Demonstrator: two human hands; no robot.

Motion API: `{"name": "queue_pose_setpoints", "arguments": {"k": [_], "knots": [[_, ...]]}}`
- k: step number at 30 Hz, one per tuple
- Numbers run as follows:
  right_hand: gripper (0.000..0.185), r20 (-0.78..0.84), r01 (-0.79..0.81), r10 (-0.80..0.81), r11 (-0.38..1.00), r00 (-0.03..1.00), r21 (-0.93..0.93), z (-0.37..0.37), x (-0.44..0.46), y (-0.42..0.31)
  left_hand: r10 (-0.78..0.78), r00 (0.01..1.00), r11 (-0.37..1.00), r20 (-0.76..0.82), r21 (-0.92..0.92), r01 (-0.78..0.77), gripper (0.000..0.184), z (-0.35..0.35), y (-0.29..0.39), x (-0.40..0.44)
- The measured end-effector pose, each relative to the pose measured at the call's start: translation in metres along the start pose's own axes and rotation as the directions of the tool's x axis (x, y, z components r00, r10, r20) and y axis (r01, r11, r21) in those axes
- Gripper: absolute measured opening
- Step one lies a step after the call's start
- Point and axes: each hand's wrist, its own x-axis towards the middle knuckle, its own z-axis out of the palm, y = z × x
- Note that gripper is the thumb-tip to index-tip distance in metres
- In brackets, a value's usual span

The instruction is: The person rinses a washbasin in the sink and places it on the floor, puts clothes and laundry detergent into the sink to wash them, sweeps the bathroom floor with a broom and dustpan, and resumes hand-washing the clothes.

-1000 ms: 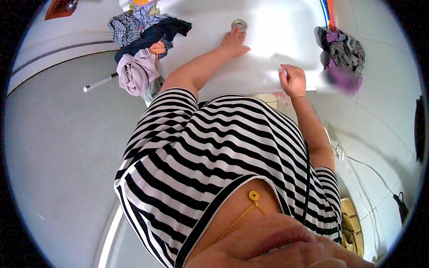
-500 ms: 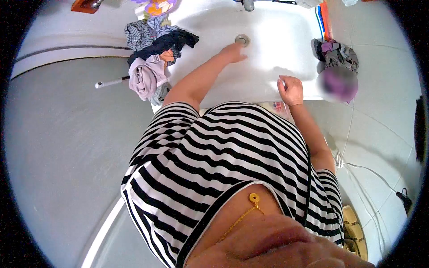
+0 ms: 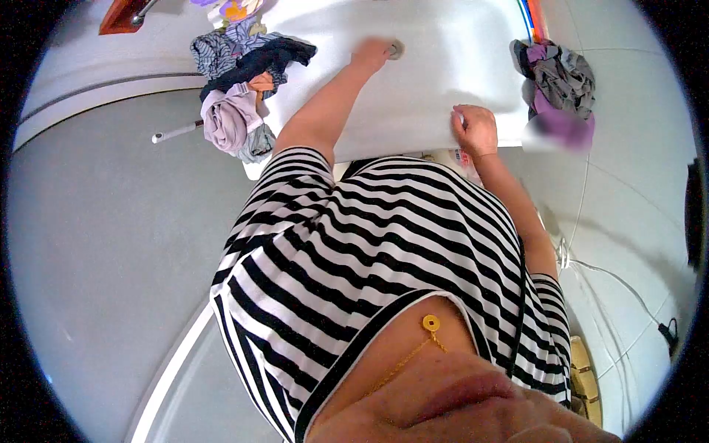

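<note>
My left hand [image 3: 374, 52] reaches far into a white sink [image 3: 436, 88], just left of its round drain [image 3: 396, 49]. Motion blurs this hand; its fingertips seem to meet the drain's edge, and I cannot make out their shape. My right hand [image 3: 476, 131] rests at the sink's near rim, fingers curled in and thumb toward the left. Nothing shows in it.
On the sink's left edge lies a heap of clothes [image 3: 230, 122], striped, black and pale pink. Grey and purple cloth [image 3: 560, 81] hangs over the right edge. A white-handled stick [image 3: 177, 133] juts out at left, and a white cable [image 3: 613, 273] runs along the right wall.
The view has tilted, so the sink sits higher and the tap has left the frame. My left hand has gone from the near side of the drain to its left. My right hand stays at the rim.
</note>
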Motion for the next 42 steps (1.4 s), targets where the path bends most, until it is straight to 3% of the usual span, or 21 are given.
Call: {"name": "queue_pose_setpoints", "arguments": {"k": [4, 7, 9, 16, 18, 25, 28, 30, 33, 40, 42], "knots": [[0.022, -0.017, 0.017, -0.017, 0.999, 1.000, -0.039, 0.003, 0.000, 0.002, -0.120, 0.986, 0.985, 0.119, 0.135, 0.103, 0.022, 0.012, 0.007, 0.004], [0.020, -0.050, 0.039, -0.041, 0.999, 0.998, -0.030, 0.002, 0.001, 0.002, -0.091, 0.991, 0.991, 0.096, 0.103, 0.081, 0.024, 0.020, -0.004, 0.011], [0.019, -0.071, 0.078, -0.079, 0.997, 0.994, -0.017, 0.000, 0.002, 0.001, 0.005, 0.981, 0.956, 0.196, 0.285, -0.061, 0.028, 0.011, -0.002, 0.013], [0.018, -0.066, 0.083, -0.085, 0.996, 0.994, -0.024, -0.001, 0.004, 0.000, 0.017, 0.995, 0.997, 0.101, 0.079, -0.025, 0.029, 0.040, -0.031, 0.036], [0.017, -0.067, 0.092, -0.093, 0.996, 0.993, -0.020, -0.002, 0.005, -0.001, -0.004, 1.000, 0.996, 0.004, -0.092, 0.004, 0.022, 0.041, -0.034, 0.037], [0.016, -0.090, 0.083, -0.084, 0.996, 0.992, -0.019, 0.003, 0.004, 0.001, -0.114, 0.988, 0.986, 0.101, -0.109, 0.125, 0.025, 0.033, -0.027, 0.052], [0.017, -0.075, 0.081, -0.082, 0.997, 0.994, -0.014, 0.002, 0.004, 0.001, -0.184, 0.974, 0.978, 0.130, -0.075, 0.195, 0.028, 0.036, -0.027, 0.060], [0.017, -0.064, 0.083, -0.085, 0.996, 0.994, -0.029, 0.003, 0.004, 0.002, -0.185, 0.954, 0.983, 0.238, 0.037, 0.181, 0.036, 0.040, -0.032, 0.070], [0.018, -0.050, 0.094, -0.095, 0.995, 0.994, -0.027, 0.000, 0.005, 0.000, -0.251, 0.937, 0.968, 0.244, 0.066, 0.242, 0.035, 0.028, -0.022, 0.067], [0.019, -0.075, 0.084, -0.085, 0.996, 0.994, -0.007, 0.001, 0.004, 0.000, -0.220, 0.914, 0.972, 0.341, 0.153, 0.176, 0.032, 0.048, -0.035, 0.082], [0.017, -0.056, 0.069, -0.072, 0.997, 0.996, -0.041, 0.002, 0.004, 0.002, -0.110, 0.974, 0.994, 0.198, 0.050, 0.101, 0.027, 0.051, -0.039, 0.071]]}}
